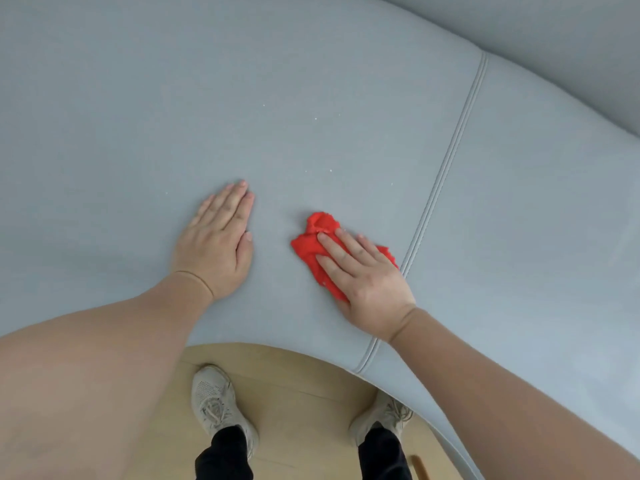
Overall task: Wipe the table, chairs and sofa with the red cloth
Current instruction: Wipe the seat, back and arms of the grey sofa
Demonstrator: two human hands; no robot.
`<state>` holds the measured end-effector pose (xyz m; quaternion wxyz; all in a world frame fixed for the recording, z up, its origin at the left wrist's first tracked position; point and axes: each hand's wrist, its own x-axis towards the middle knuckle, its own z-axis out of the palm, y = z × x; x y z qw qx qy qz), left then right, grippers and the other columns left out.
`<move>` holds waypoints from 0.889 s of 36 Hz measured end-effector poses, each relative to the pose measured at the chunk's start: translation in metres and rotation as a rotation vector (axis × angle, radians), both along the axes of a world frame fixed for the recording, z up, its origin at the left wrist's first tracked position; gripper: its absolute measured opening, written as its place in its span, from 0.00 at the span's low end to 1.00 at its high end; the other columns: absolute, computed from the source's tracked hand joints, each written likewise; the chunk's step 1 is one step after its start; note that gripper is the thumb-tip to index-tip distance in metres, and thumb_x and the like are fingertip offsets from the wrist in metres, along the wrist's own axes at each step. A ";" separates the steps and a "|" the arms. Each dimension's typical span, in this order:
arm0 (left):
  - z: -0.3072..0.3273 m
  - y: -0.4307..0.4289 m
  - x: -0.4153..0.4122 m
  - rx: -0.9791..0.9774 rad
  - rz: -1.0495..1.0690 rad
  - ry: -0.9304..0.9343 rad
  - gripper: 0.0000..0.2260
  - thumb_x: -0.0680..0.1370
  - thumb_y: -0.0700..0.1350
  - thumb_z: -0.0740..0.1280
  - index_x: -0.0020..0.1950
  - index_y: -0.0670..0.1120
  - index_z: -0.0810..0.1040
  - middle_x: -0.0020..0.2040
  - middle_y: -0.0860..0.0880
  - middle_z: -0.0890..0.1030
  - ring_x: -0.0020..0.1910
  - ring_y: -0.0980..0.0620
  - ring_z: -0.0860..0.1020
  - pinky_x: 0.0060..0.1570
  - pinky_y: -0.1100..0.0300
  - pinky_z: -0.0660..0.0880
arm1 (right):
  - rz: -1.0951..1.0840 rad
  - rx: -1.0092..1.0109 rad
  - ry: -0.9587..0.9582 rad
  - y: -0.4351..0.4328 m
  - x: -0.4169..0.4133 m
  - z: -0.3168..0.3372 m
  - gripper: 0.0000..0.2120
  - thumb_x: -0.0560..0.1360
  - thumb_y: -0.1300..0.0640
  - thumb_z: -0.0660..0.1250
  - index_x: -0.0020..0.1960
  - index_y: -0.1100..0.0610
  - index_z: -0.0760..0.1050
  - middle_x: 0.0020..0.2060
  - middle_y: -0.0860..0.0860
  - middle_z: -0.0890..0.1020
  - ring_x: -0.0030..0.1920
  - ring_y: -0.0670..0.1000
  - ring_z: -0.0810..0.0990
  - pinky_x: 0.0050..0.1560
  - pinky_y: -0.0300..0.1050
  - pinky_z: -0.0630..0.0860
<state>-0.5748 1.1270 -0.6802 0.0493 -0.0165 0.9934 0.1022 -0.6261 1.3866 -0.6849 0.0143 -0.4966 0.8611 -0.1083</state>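
Fingers of your right hand lie straight and spread, pressing the red cloth onto the grey-blue sofa seat. Your left hand rests palm-down, fingers straight, on the cushion at 9 o'clock of the cloth, apart from it. A piped seam runs just at 3 o'clock of the cloth; white specks dot the fabric at 12 o'clock. Your grey shoes stand on wooden floor at 6 o'clock.

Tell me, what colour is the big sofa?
The sofa is pale blue-grey, clearest in the head view.
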 end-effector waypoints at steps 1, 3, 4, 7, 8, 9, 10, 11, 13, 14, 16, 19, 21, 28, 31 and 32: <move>0.001 0.000 -0.001 -0.002 0.000 -0.006 0.25 0.77 0.46 0.51 0.72 0.36 0.64 0.73 0.40 0.64 0.73 0.43 0.62 0.74 0.55 0.49 | -0.007 -0.005 0.009 -0.004 -0.011 0.000 0.25 0.68 0.57 0.73 0.64 0.61 0.76 0.69 0.58 0.72 0.69 0.62 0.70 0.70 0.60 0.63; 0.005 0.000 -0.003 0.001 -0.005 -0.012 0.26 0.77 0.46 0.52 0.72 0.36 0.65 0.73 0.39 0.65 0.72 0.43 0.62 0.73 0.55 0.49 | -0.030 -0.019 0.035 -0.011 -0.034 0.000 0.26 0.67 0.57 0.74 0.64 0.61 0.77 0.68 0.58 0.73 0.68 0.63 0.71 0.69 0.61 0.62; 0.007 0.000 -0.007 0.004 -0.007 -0.006 0.26 0.76 0.47 0.52 0.71 0.36 0.66 0.72 0.39 0.66 0.72 0.43 0.63 0.73 0.55 0.50 | -0.046 -0.030 0.047 -0.013 -0.045 0.000 0.25 0.67 0.58 0.74 0.64 0.61 0.77 0.68 0.59 0.73 0.67 0.63 0.72 0.68 0.61 0.62; 0.011 0.000 -0.031 0.010 0.019 0.038 0.25 0.76 0.47 0.53 0.70 0.35 0.68 0.71 0.38 0.68 0.70 0.42 0.65 0.72 0.52 0.53 | -0.089 -0.056 0.061 -0.017 -0.074 -0.003 0.25 0.68 0.59 0.74 0.64 0.61 0.77 0.68 0.59 0.73 0.67 0.63 0.72 0.68 0.61 0.63; 0.011 0.000 -0.041 0.014 0.041 0.048 0.25 0.76 0.47 0.53 0.69 0.35 0.68 0.71 0.38 0.68 0.70 0.42 0.66 0.72 0.52 0.54 | -0.101 -0.060 0.066 -0.018 -0.082 -0.004 0.24 0.68 0.59 0.74 0.64 0.61 0.77 0.68 0.59 0.73 0.68 0.63 0.72 0.68 0.61 0.64; 0.011 -0.001 -0.051 0.017 0.063 0.051 0.25 0.76 0.47 0.53 0.69 0.35 0.68 0.70 0.38 0.69 0.70 0.41 0.66 0.71 0.52 0.54 | -0.112 -0.062 0.073 -0.018 -0.090 -0.005 0.24 0.69 0.59 0.74 0.64 0.61 0.77 0.68 0.59 0.73 0.68 0.63 0.72 0.68 0.61 0.64; 0.010 -0.002 -0.059 0.018 0.082 0.048 0.25 0.76 0.46 0.53 0.69 0.35 0.69 0.70 0.38 0.69 0.69 0.41 0.66 0.71 0.52 0.54 | -0.124 -0.066 0.079 -0.018 -0.098 -0.006 0.23 0.69 0.59 0.74 0.64 0.61 0.77 0.68 0.58 0.73 0.67 0.63 0.72 0.68 0.61 0.64; 0.009 -0.003 -0.066 0.020 0.096 0.043 0.25 0.76 0.46 0.53 0.69 0.35 0.69 0.70 0.38 0.69 0.69 0.41 0.67 0.71 0.53 0.53 | -0.138 -0.072 0.083 -0.018 -0.105 -0.006 0.23 0.70 0.59 0.73 0.63 0.62 0.77 0.68 0.58 0.73 0.67 0.63 0.72 0.68 0.61 0.65; 0.005 -0.005 -0.072 0.023 0.114 0.033 0.25 0.76 0.46 0.52 0.70 0.35 0.68 0.71 0.39 0.68 0.70 0.42 0.67 0.72 0.55 0.51 | -0.164 -0.083 0.088 -0.017 -0.121 -0.006 0.21 0.71 0.60 0.72 0.63 0.62 0.77 0.68 0.58 0.74 0.67 0.63 0.73 0.68 0.62 0.65; 0.003 -0.005 -0.071 0.023 0.114 0.030 0.25 0.77 0.46 0.52 0.70 0.36 0.68 0.72 0.39 0.68 0.70 0.42 0.66 0.73 0.56 0.50 | -0.171 -0.085 0.088 -0.016 -0.129 -0.006 0.20 0.72 0.59 0.70 0.63 0.62 0.77 0.68 0.58 0.74 0.67 0.63 0.73 0.68 0.62 0.65; 0.000 -0.007 -0.069 0.024 0.108 0.038 0.25 0.77 0.46 0.51 0.71 0.36 0.67 0.72 0.40 0.67 0.71 0.44 0.63 0.73 0.57 0.48 | -0.182 -0.076 0.087 -0.014 -0.147 -0.006 0.19 0.74 0.57 0.65 0.63 0.62 0.76 0.68 0.59 0.74 0.67 0.63 0.72 0.68 0.61 0.65; -0.003 -0.008 -0.069 0.030 0.097 0.042 0.25 0.77 0.46 0.52 0.71 0.36 0.67 0.73 0.40 0.66 0.72 0.44 0.62 0.74 0.56 0.49 | -0.217 -0.065 0.094 -0.008 -0.174 -0.006 0.19 0.75 0.56 0.62 0.63 0.63 0.76 0.68 0.59 0.73 0.67 0.64 0.72 0.68 0.62 0.65; -0.003 -0.009 -0.069 0.034 0.096 0.039 0.25 0.77 0.46 0.52 0.71 0.36 0.67 0.73 0.40 0.66 0.72 0.44 0.62 0.74 0.54 0.51 | -0.250 -0.073 0.094 -0.005 -0.191 -0.006 0.19 0.75 0.57 0.62 0.63 0.63 0.76 0.68 0.60 0.73 0.67 0.64 0.72 0.68 0.62 0.66; -0.008 -0.011 -0.068 0.040 0.081 0.046 0.25 0.78 0.46 0.51 0.71 0.35 0.66 0.73 0.40 0.65 0.72 0.44 0.62 0.74 0.51 0.53 | -0.254 -0.109 0.103 0.000 -0.218 -0.008 0.18 0.77 0.56 0.61 0.63 0.63 0.76 0.68 0.60 0.73 0.67 0.64 0.72 0.69 0.62 0.65; -0.008 -0.012 -0.069 0.042 0.080 0.034 0.25 0.78 0.46 0.51 0.72 0.36 0.66 0.73 0.40 0.65 0.73 0.44 0.61 0.74 0.51 0.53 | -0.240 -0.107 0.104 0.000 -0.224 -0.009 0.19 0.77 0.55 0.60 0.63 0.63 0.76 0.68 0.60 0.73 0.67 0.64 0.72 0.69 0.63 0.64; -0.008 -0.012 -0.069 0.039 0.079 0.031 0.25 0.78 0.46 0.51 0.72 0.36 0.65 0.73 0.40 0.65 0.73 0.44 0.61 0.74 0.51 0.53 | -0.258 -0.093 0.104 -0.001 -0.229 -0.008 0.19 0.77 0.55 0.60 0.63 0.64 0.75 0.67 0.60 0.73 0.66 0.64 0.72 0.69 0.63 0.64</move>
